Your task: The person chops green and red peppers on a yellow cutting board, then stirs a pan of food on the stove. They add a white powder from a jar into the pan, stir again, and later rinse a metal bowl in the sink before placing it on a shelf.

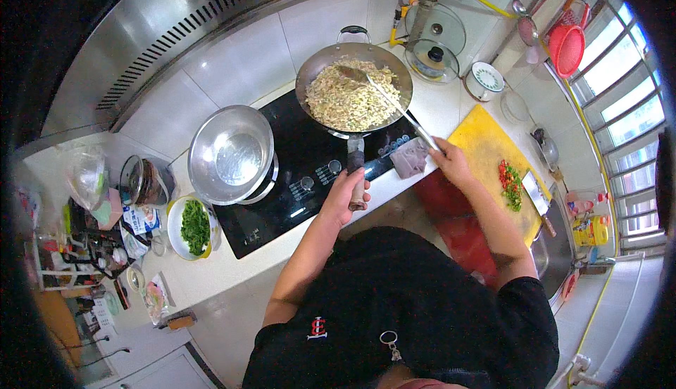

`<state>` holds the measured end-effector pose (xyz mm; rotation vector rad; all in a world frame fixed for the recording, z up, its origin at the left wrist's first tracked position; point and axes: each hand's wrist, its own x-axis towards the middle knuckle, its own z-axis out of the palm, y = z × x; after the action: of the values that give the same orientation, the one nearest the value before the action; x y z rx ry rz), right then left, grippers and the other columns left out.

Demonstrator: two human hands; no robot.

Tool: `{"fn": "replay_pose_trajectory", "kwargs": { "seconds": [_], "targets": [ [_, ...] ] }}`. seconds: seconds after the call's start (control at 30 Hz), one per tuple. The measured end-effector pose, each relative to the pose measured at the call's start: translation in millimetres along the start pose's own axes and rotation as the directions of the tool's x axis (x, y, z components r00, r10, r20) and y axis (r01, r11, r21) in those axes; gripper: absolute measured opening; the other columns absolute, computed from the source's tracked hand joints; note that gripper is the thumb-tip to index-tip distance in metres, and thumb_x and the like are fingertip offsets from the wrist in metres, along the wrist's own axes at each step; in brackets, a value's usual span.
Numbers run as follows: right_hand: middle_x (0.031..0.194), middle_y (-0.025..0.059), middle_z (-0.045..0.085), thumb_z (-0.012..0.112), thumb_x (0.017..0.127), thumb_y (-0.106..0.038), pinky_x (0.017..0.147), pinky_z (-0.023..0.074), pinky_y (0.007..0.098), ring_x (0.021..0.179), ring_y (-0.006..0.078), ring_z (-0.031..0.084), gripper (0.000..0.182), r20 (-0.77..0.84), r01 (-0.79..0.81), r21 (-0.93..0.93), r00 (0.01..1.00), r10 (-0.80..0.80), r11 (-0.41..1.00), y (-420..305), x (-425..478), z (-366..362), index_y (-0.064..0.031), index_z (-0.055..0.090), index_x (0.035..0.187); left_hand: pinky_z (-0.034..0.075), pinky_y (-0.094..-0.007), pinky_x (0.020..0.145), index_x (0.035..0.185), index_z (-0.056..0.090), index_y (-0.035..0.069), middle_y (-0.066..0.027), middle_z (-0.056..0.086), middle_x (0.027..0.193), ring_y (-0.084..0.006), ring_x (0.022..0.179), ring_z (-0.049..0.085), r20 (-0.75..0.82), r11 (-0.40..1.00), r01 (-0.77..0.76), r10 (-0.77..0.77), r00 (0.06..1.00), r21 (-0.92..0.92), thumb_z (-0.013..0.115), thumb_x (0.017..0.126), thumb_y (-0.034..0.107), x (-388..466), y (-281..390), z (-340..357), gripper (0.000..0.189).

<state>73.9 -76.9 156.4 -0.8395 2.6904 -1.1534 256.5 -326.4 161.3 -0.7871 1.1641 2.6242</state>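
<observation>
A large wok (pixel 392 55) full of pale chopped food (pixel 348 98) stands on the black glass cooktop (pixel 285 109). My left hand (pixel 346 193) is closed around the wok's handle (pixel 357 159). Held in my right hand (pixel 449 159), a long metal spatula (pixel 398 105) reaches over the wok, its blade resting on the food near the far side. Just left of my right hand lies a folded greyish cloth (pixel 409 159) at the counter's front edge. An empty metal basin (pixel 231 151) sits on the left part of the cooktop.
Right of the cooktop, a yellow cutting board (pixel 478 135) bears chopped red and green peppers (pixel 510 185) and a cleaver (pixel 536 192). A bowl of chopped greens (pixel 195 228) stands at the left. Glass lids (pixel 434 61) lean by the back wall; a sink (pixel 561 241) is far right.
</observation>
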Motion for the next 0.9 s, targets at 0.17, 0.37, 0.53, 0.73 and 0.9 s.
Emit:
{"fn": "replay_pose_trajectory", "kwargs": {
  "seconds": [0.17, 0.37, 0.53, 0.73, 0.9],
  "targets": [
    [0.097, 0.0169, 0.067, 0.060, 0.091, -0.020, 0.076, 0.0478, 0.0325, 0.081, 0.0166, 0.059, 0.039, 0.058, -0.086, 0.267, 0.996, 0.073, 0.960, -4.4, -3.7, 32.1, -0.0060, 0.056, 0.126, 0.045, -0.0321, 0.041, 0.105, 0.048, 0.015, -0.0042, 0.059, 0.078, -0.0151, 0.054, 0.056, -0.061, 0.999, 0.009, -0.011, 0.998, -0.038, 0.062, 0.089, 0.033, -2.3, 0.5, -6.0, 0.028],
    [0.114, 0.0199, 0.064, 0.063, 0.088, -0.021, 0.085, 0.0496, 0.0339, 0.099, 0.0274, 0.066, 0.042, -0.015, 0.022, 0.066, 1.000, -0.021, 0.998, 9.6, 0.4, 22.7, -0.0070, 0.057, 0.127, 0.044, -0.0314, 0.042, 0.101, 0.047, 0.016, -0.0019, 0.059, 0.078, -0.0126, 0.055, 0.057, -0.036, 1.000, 0.022, -0.022, 0.999, -0.010, 0.063, 0.089, 0.035, -2.9, 0.1, 0.0, 0.029],
    [0.088, 0.0174, 0.068, 0.064, 0.086, -0.026, 0.067, 0.0499, 0.0408, 0.076, 0.0346, 0.065, 0.047, -0.023, 0.004, -0.133, 1.000, -0.007, 0.991, -37.0, 19.8, 12.1, -0.0164, 0.055, 0.131, 0.052, -0.0369, 0.057, 0.113, 0.049, 0.011, -0.0068, 0.063, 0.088, -0.0205, 0.069, 0.064, 0.011, 0.994, -0.044, 0.046, 0.999, -0.099, 0.058, 0.090, 0.048, 3.0, -12.9, -25.9, 0.044],
    [0.094, 0.0178, 0.068, 0.064, 0.085, -0.018, 0.074, 0.0511, 0.0403, 0.080, 0.0326, 0.067, 0.052, 0.122, -0.011, -0.183, 0.992, 0.034, 0.983, -41.5, 19.0, 4.6, -0.0149, 0.050, 0.134, 0.051, -0.0357, 0.059, 0.113, 0.050, 0.010, -0.0075, 0.059, 0.095, -0.0215, 0.084, 0.063, -0.590, 0.895, -0.359, 0.144, 0.794, -0.265, 0.063, 0.084, 0.054, -10.4, 8.4, -120.5, 0.055],
    [0.094, 0.0154, 0.069, 0.063, 0.086, -0.014, 0.073, 0.0531, 0.0369, 0.080, 0.0244, 0.068, 0.050, 0.261, -0.179, 0.229, 0.958, 0.117, 0.957, -17.8, 7.7, 10.9, -0.0136, 0.050, 0.135, 0.057, -0.0296, 0.050, 0.099, 0.055, 0.003, -0.0084, 0.061, 0.078, -0.0213, 0.059, 0.063, -0.703, 0.633, -0.599, 0.120, 0.701, -0.490, 0.066, 0.082, 0.048, 4.5, 45.7, -196.8, 0.049]
  ]
}}
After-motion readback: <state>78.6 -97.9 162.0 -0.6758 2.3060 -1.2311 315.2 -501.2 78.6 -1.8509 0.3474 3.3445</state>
